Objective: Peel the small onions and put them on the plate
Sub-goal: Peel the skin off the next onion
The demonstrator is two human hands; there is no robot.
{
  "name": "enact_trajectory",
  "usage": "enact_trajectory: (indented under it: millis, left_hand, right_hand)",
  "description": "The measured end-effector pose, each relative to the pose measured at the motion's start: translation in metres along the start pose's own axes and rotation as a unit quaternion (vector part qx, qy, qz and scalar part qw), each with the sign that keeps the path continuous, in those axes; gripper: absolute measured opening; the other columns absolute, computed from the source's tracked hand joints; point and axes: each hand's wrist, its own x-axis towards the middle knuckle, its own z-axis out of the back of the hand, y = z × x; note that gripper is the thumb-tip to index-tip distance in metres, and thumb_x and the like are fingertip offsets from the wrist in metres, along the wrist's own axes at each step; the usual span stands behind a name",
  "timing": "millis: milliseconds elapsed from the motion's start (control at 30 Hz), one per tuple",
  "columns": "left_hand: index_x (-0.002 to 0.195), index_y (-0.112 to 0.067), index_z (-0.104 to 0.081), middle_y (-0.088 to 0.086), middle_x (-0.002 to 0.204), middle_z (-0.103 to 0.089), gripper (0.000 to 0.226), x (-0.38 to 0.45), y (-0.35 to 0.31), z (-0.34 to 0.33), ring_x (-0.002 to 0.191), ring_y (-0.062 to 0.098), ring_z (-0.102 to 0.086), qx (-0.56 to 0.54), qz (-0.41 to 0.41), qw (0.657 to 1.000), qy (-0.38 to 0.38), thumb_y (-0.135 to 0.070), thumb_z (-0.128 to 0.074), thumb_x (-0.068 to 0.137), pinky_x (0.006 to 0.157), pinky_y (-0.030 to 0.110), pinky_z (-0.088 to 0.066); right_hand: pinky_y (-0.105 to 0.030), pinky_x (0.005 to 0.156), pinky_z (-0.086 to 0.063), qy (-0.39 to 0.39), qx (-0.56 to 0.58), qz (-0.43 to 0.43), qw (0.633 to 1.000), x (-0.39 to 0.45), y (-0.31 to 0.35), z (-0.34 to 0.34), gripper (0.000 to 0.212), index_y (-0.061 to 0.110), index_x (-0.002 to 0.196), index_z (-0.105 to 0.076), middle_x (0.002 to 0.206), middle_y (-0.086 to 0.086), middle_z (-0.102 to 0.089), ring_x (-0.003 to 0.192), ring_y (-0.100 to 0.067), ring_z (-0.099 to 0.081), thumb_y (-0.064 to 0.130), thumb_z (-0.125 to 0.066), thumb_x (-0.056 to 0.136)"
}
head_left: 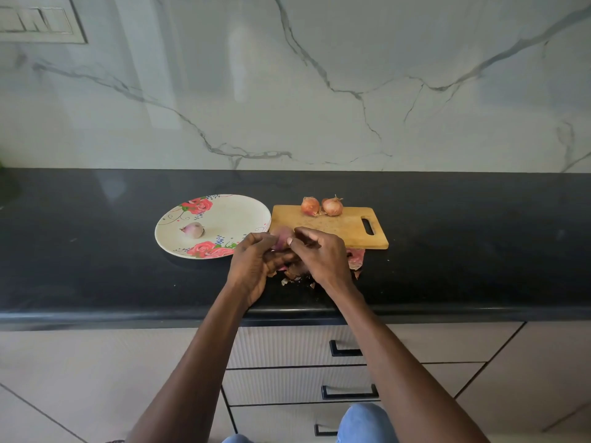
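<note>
I hold a small onion (282, 237) between my two hands, just above the near left corner of the wooden cutting board (339, 227) and right beside the rim of the floral plate (220, 215). My left hand (251, 266) cups it from below and from the left, the fingers (260, 239) curled up round its side. My right hand (321, 257) comes in from the right, its fingers bent over the top, the thumb tip (289, 241) pressed against the onion's right face as if pinching at the skin. The onion shows pale purple between the two sets of fingers; only its upper part is visible, the rest is hidden by my hands.

One peeled onion (193, 230) lies on the plate, on its left half, well apart from my fingers. Two unpeeled onions (321, 206) sit side by side at the far edge of the cutting board, touching or nearly so, beyond my right hand.

Under and just behind my hands a heap of onion skins (355, 259) lies on the black bench (96, 251), brown scraps near my wrists and a pinkish piece at the board's near edge. The plate and the board sit next to each other on the bench, their edges almost meeting.
</note>
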Motion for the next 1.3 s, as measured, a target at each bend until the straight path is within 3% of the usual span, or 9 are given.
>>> enact_trajectory:
  millis: [167,333,400,500,667,867,967,1100,1300]
  left_hand:
    - [0.088,-0.003,-0.056,0.015,0.078,-0.072,0.009,-0.003,-0.001,-0.004,0.069,0.027,-0.074,0.001,-0.003,1.0,-0.001,-0.003,-0.061,0.096,0.071,0.034,-0.064]
    - [0.086,-0.004,-0.056,0.02,0.084,-0.072,0.011,-0.003,-0.001,-0.003,0.069,0.03,-0.074,0.006,0.002,1.0,0.001,-0.001,-0.059,0.096,0.066,0.032,-0.064]
    - [0.088,-0.005,-0.056,0.023,0.09,-0.07,0.011,-0.002,0.0,-0.001,0.068,0.03,-0.075,0.009,0.002,1.0,-0.003,0.001,-0.058,0.097,0.064,0.031,-0.063]
    - [0.09,-0.005,-0.056,0.023,0.093,-0.068,0.011,0.0,0.002,0.001,0.07,0.03,-0.074,0.008,-0.002,1.0,-0.008,0.004,-0.058,0.096,0.074,0.036,-0.063]
    - [0.088,-0.004,-0.055,0.02,0.088,-0.07,0.011,0.001,0.002,0.0,0.071,0.029,-0.074,0.012,-0.004,1.0,-0.01,0.002,-0.06,0.096,0.08,0.04,-0.06]
    - [0.086,-0.005,-0.055,0.023,0.089,-0.072,0.012,-0.003,0.0,-0.003,0.069,0.03,-0.074,0.01,-0.009,1.0,0.002,-0.002,-0.06,0.096,0.068,0.031,-0.063]
    - [0.088,-0.005,-0.054,0.03,0.101,-0.069,0.012,0.0,0.001,0.0,0.072,0.033,-0.074,0.007,-0.002,1.0,-0.001,0.002,-0.055,0.098,0.07,0.033,-0.063]
    - [0.095,-0.005,-0.055,0.026,0.096,-0.07,0.007,0.003,0.002,0.001,0.079,0.035,-0.073,0.004,0.005,1.0,-0.006,0.0,-0.054,0.099,0.078,0.037,-0.061]
    - [0.105,-0.009,-0.052,0.019,0.097,-0.075,0.013,0.005,0.004,0.001,0.08,0.029,-0.075,0.01,-0.003,1.0,-0.004,-0.009,-0.063,0.097,0.062,0.031,-0.056]
  right_hand:
    - [-0.055,0.048,-0.054,0.006,0.045,-0.009,0.999,0.0,0.0,0.001,0.011,0.036,0.091,-0.077,0.07,0.0,-0.075,0.057,-0.032,-0.067,0.026,-0.073,0.091]
    - [-0.059,0.057,-0.055,-0.017,0.078,-0.037,0.996,0.004,-0.005,0.002,0.011,0.026,0.081,-0.08,0.072,-0.004,-0.076,0.068,-0.041,-0.07,0.033,-0.073,0.083]
    - [-0.052,0.061,-0.059,-0.012,0.07,-0.043,0.997,0.004,-0.004,0.003,0.007,0.022,0.084,-0.081,0.074,0.0,-0.076,0.07,-0.032,-0.072,0.023,-0.074,0.086]
    - [-0.03,0.047,-0.051,0.001,0.061,-0.049,0.997,0.003,-0.003,0.003,0.01,0.01,0.084,-0.081,0.064,0.003,-0.072,0.054,-0.013,-0.064,0.015,-0.073,0.089]
    - [-0.028,0.044,-0.051,-0.003,0.083,-0.068,0.994,0.005,-0.003,0.003,0.01,0.008,0.09,-0.081,0.068,-0.001,-0.075,0.054,-0.018,-0.066,0.017,-0.077,0.087]
    - [-0.057,0.061,-0.059,-0.014,0.088,-0.077,0.993,0.007,-0.008,0.002,0.007,0.007,0.088,-0.081,0.076,-0.007,-0.076,0.07,-0.038,-0.071,0.01,-0.075,0.087]
    - [-0.049,0.067,-0.058,-0.013,0.056,-0.067,0.996,0.007,-0.01,0.002,0.01,0.007,0.085,-0.081,0.073,-0.004,-0.075,0.07,-0.025,-0.072,0.01,-0.071,0.088]
    - [-0.042,0.077,-0.06,-0.004,0.068,-0.064,0.996,0.008,-0.011,0.003,0.011,0.007,0.092,-0.081,0.081,-0.001,-0.078,0.079,-0.018,-0.074,0.014,-0.075,0.087]
    - [-0.022,0.084,-0.056,-0.025,0.063,-0.044,0.997,0.008,-0.013,0.005,0.014,0.006,0.098,-0.079,0.092,0.003,-0.076,0.09,-0.006,-0.072,0.007,-0.078,0.084]
